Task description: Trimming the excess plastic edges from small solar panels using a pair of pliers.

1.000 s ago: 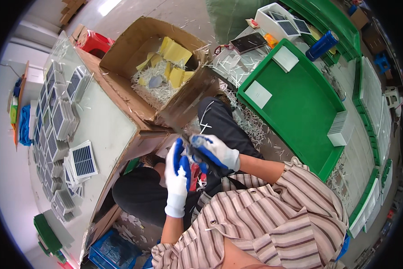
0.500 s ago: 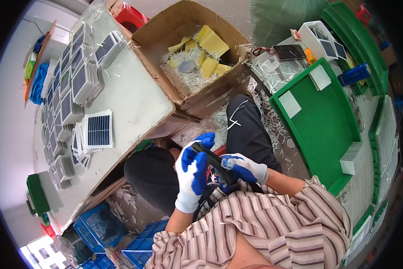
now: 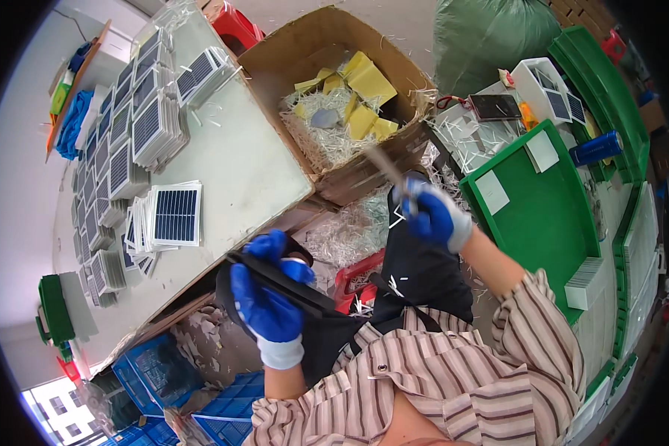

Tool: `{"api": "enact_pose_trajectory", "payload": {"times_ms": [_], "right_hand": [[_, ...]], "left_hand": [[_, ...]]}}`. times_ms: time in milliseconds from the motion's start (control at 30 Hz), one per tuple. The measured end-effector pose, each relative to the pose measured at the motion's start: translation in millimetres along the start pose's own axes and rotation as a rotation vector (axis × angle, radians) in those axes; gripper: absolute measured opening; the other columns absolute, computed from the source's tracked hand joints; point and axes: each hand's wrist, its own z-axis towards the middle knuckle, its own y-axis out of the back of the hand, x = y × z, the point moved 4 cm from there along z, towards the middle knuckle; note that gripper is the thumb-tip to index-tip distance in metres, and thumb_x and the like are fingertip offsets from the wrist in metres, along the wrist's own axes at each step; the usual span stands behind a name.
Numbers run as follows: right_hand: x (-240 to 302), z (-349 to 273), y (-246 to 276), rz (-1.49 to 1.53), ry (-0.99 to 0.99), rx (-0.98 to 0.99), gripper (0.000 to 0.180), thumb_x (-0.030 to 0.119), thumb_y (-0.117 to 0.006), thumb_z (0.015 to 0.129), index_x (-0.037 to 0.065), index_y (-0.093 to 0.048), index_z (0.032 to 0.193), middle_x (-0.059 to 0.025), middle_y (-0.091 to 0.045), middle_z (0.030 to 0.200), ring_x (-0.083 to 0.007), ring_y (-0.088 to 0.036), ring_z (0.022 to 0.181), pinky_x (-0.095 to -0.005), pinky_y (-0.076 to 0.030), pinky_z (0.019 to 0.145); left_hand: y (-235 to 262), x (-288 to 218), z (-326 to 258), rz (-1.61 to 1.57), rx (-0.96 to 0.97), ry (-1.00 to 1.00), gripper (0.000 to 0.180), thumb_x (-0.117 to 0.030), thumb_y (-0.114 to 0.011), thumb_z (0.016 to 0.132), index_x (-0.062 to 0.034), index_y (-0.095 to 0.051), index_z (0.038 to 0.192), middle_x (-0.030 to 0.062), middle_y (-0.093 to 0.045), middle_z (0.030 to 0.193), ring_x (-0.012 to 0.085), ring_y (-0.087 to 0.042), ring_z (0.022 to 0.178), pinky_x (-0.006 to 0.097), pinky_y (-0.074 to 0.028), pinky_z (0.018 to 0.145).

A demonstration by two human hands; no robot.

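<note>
My left hand (image 3: 271, 293), in a white glove with a blue coated palm, is closed around a long black bar-shaped object (image 3: 293, 288) held over my lap. My right hand (image 3: 432, 215), gloved alike, is raised over my knee and grips a thin greyish strip-like piece (image 3: 385, 165). That piece points toward the cardboard box and is smeared by motion, so its kind is unclear. To the left, a loose pile of small solar panels (image 3: 177, 215) with white borders lies on the white table (image 3: 237, 160), near many stacked panels (image 3: 156, 132).
A cardboard box (image 3: 349, 186) with paper shreds and yellow sheets stands ahead. On the right lie a green tray (image 3: 535, 201), a blue cylinder (image 3: 596, 148) and a dark phone-like slab (image 3: 496, 108). Blue crates (image 3: 156, 372) sit at lower left; a red plastic item (image 3: 349, 281) is below my hands.
My hands have moved apart. The left, with the black bar, went left and lower; the right left the bar and rose forward with the thin strip. The view has shifted slightly.
</note>
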Motion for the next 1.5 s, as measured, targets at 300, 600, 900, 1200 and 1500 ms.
{"api": "enact_pose_trajectory", "payload": {"times_ms": [300,600,900,1200,1500], "right_hand": [[-14.1,35.8,-23.4,0.233,-0.060,-0.051,0.030,0.028,-0.051,0.093,0.002,-0.053,0.107,-0.0021,-0.053,0.075,-0.0113,-0.049,0.060,-0.0255,-0.046,0.056],[-44.0,-23.0,-76.6,-0.165,0.390,-0.163,0.017,0.003,-0.050,0.092,-0.001,-0.051,0.108,-0.0099,-0.061,0.103,-0.0164,-0.059,0.100,-0.0281,-0.045,0.090],[-26.8,-11.5,-34.8,-0.311,0.139,0.012,0.025,0.012,-0.062,0.086,0.001,-0.059,0.108,-0.0055,-0.064,0.097,-0.0115,-0.059,0.088,-0.0263,-0.047,0.083],[155.5,19.2,187.4,-1.810,-0.234,-0.846,0.030,0.026,-0.063,0.073,0.006,-0.067,0.095,-0.0192,-0.067,0.091,-0.0316,-0.065,0.089,-0.0400,-0.051,0.077],[152.2,40.8,220.8,-1.664,-0.550,-0.845,0.040,0.024,-0.064,0.067,-0.002,-0.066,0.096,-0.0254,-0.063,0.099,-0.0355,-0.063,0.094,-0.0384,-0.050,0.080]], "left_hand": [[19.3,78.9,-34.5,0.142,-0.187,0.531,0.032,-0.018,-0.058,0.089,-0.0007,-0.054,0.116,0.0107,-0.061,0.099,0.0159,-0.056,0.074,0.032,-0.047,0.070],[25.4,113.1,-18.0,0.353,-0.302,0.525,0.026,-0.012,-0.054,0.093,-0.0005,-0.055,0.115,0.0058,-0.063,0.100,0.0136,-0.061,0.082,0.026,-0.050,0.074],[35.7,125.6,-16.3,0.411,-0.275,0.552,0.021,-0.013,-0.060,0.088,-0.0006,-0.056,0.105,0.0086,-0.063,0.088,0.0160,-0.061,0.073,0.028,-0.051,0.068],[41.5,130.2,-20.1,0.335,-0.289,0.625,0.025,-0.009,-0.061,0.088,0.0036,-0.057,0.109,0.0099,-0.063,0.094,0.0179,-0.063,0.085,0.030,-0.053,0.073],[47.2,126.1,-17.8,0.350,-0.305,0.620,0.026,-0.010,-0.060,0.088,0.0039,-0.057,0.109,0.0105,-0.064,0.098,0.0175,-0.063,0.087,0.030,-0.054,0.075]]}}
